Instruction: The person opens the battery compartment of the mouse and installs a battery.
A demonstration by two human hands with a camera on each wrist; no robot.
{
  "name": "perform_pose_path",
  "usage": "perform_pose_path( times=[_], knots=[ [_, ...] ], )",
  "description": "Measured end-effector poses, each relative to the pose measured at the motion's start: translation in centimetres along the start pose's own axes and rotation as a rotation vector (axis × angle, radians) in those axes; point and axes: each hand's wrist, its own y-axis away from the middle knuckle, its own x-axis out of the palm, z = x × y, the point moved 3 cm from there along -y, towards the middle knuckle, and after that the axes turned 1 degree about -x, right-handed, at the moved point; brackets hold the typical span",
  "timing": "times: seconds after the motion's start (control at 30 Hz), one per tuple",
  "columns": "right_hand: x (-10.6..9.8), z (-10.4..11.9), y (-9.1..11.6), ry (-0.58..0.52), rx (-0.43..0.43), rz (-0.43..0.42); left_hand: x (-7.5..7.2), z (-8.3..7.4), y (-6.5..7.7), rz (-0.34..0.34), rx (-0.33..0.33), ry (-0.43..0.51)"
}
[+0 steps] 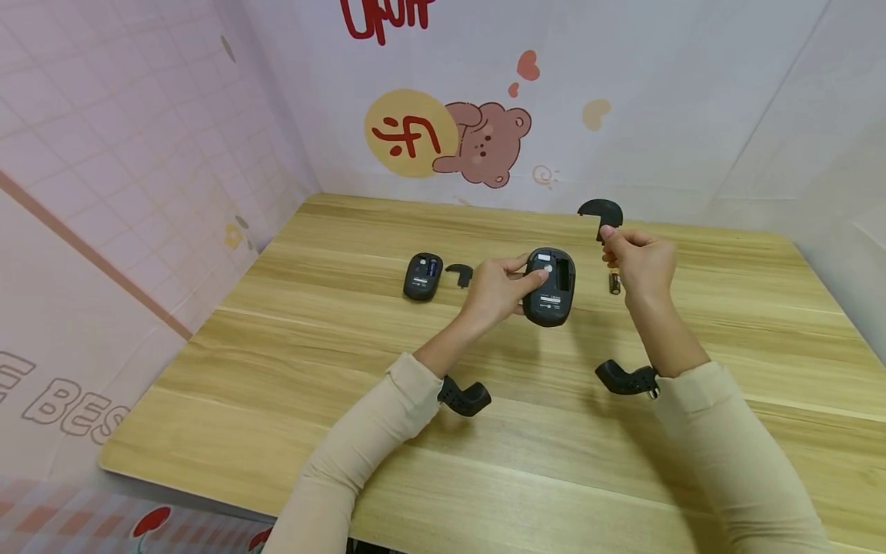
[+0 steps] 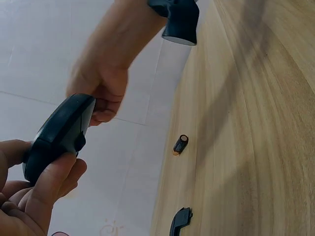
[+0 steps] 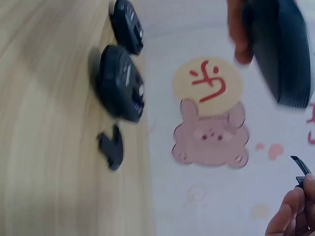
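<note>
My left hand [image 1: 500, 286] holds a black computer mouse [image 1: 550, 300] above the table, underside up, with its battery slot uncovered and looking vacant. The thumb lies across the underside. To its right, my right hand [image 1: 645, 261] pinches a curved black battery cover [image 1: 604, 208] between thumb and fingers, apart from the mouse. A small battery [image 1: 614, 282] lies on the table beneath the right hand. Another black mouse [image 1: 423, 277] rests underside up, farther left, with a battery in its slot. Beside it lies a second battery cover [image 1: 462, 273].
Everything is over a wooden table [image 1: 311, 323]. A white backdrop printed with a pink bear [image 1: 487, 146] stands behind its far edge. Black wrist mounts [image 1: 465, 398] stick out from both sleeves. The right wrist view shows one more dark mouse-like shape [image 3: 127, 24], blurred.
</note>
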Motion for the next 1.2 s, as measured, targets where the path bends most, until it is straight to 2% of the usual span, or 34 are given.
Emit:
perform_pose_path(
  times=[0.07, 0.23, 0.5, 1.2],
  knots=[
    [-0.3, -0.5, -0.4, -0.018, 0.044, 0.007, -0.3, -0.1, 0.0, -0.010, 0.001, -0.012],
    [-0.8, -1.9, -1.4, 0.071, 0.106, 0.052, -1.1, -0.4, 0.1, -0.043, 0.006, -0.046],
    [-1.1, -4.3, -2.9, 0.336, 0.116, 0.165, -1.5, -0.4, 0.1, -0.051, 0.010, -0.035],
    [-1.5, -6.7, -3.8, 0.401, 0.249, 0.230, -1.5, -0.3, 0.1, -0.054, 0.029, -0.035]
  ],
)
